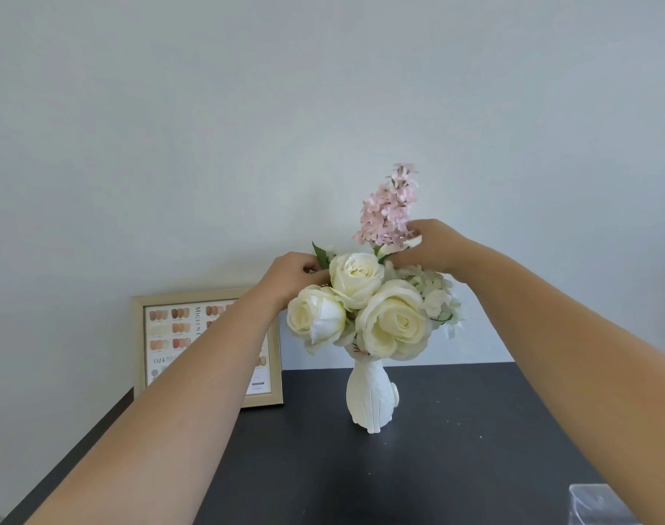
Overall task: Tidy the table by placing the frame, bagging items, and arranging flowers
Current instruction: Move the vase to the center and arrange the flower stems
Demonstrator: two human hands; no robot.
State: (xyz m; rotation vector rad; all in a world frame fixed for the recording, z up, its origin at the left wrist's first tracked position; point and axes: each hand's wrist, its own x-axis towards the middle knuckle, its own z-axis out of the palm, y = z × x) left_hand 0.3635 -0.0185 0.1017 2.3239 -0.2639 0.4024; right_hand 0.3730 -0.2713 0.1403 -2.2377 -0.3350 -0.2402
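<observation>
A white vase (370, 397) stands upright on the dark table (455, 449). In it are three cream roses (393, 323), small white blossoms on the right, and a tall pink flower spike (389, 206) rising at the back. My left hand (295, 274) pinches a green leaf (320, 253) behind the upper rose. My right hand (433, 246) closes its fingers around the base of the pink spike. A light wooden frame (206, 346) holding a nail-colour chart leans against the wall at the left, partly hidden by my left forearm.
A clear plastic bag (599, 503) lies at the table's near right corner. The grey wall rises directly behind the vase. Dark tabletop surrounds the vase in front and to the right.
</observation>
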